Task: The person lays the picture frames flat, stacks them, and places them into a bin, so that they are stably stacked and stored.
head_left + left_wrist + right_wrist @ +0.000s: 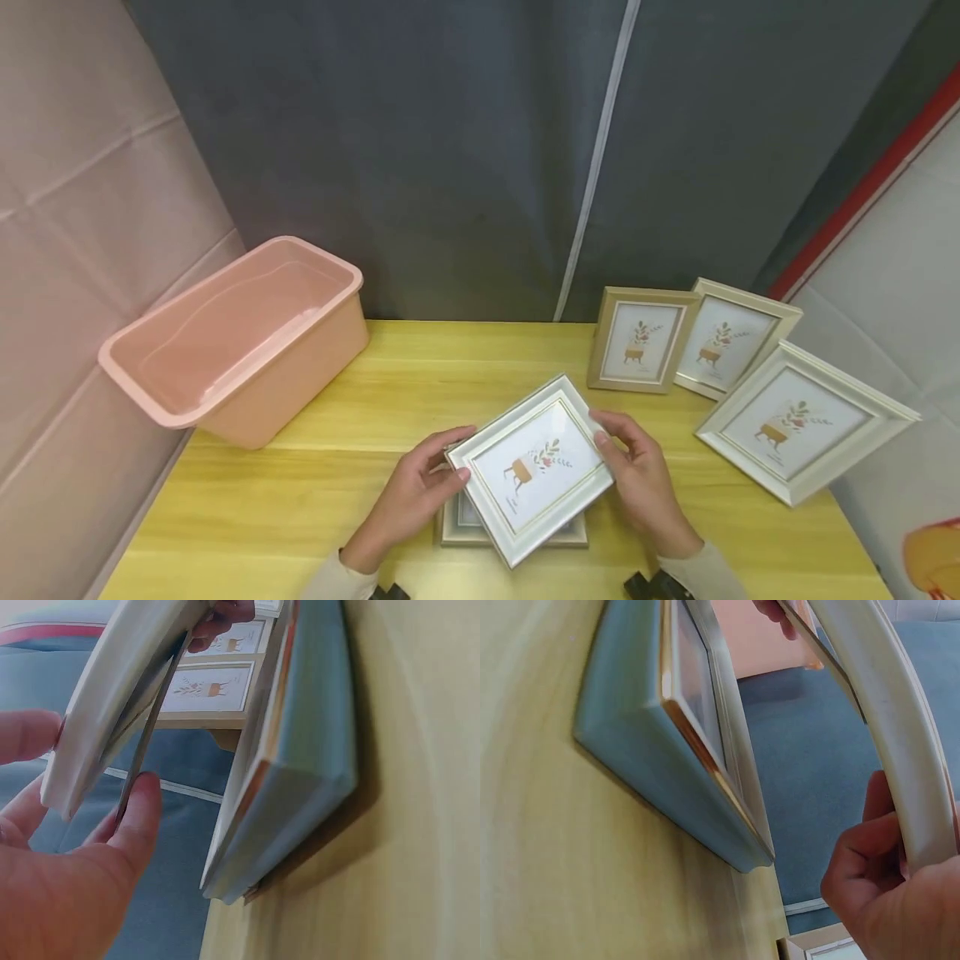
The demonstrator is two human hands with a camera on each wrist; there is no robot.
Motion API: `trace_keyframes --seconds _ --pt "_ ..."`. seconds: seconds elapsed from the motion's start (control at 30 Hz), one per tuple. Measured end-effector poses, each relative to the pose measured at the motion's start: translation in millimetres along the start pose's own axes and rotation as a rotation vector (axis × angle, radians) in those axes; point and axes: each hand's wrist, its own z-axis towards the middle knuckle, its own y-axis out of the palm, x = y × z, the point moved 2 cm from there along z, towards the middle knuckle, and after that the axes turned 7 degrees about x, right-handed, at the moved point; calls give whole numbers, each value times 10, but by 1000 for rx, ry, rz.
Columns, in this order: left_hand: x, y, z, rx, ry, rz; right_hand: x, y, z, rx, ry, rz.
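A white picture frame (491, 462) with a plant print is held up at a tilt between both hands. My left hand (412, 492) grips its left corner; in the left wrist view, the thumb rests against the thin back stand (154, 720), which angles away from the frame's back. On the opposite side, my right hand (641, 483) holds the edge, thumb on the front border and fingers behind. Beneath it lies another picture frame (456, 533) on the table, mostly covered in the head view; its thick side (641, 765) shows in the right wrist view.
Three picture frames stand at the right: a tan one (598, 358), a pale gold one (750, 296) behind it and a larger white one (817, 471) nearer. A pink plastic bin (300, 367) sits at the back left of the wooden table (300, 517), by the grey curtain (375, 150).
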Motion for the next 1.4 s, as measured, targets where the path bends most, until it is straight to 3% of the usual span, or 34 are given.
trace_keyframes --seconds 0.2,0.47,0.57,0.77,1.0,1.4 --pt "-39 32 -103 77 -38 16 29 16 -52 37 80 22" --pt "-83 84 -151 164 -152 -13 78 32 -84 69 157 25" --pt "-95 93 -145 183 -168 -28 105 36 -116 75 177 26" --pt "-101 60 -139 218 -264 -20 133 59 -178 74 160 3" --pt "-79 -12 -137 290 -289 -25 106 53 -217 -11 94 -5" --pt "-107 -85 -96 323 -289 -35 127 -24 -228 -162 44 -1"
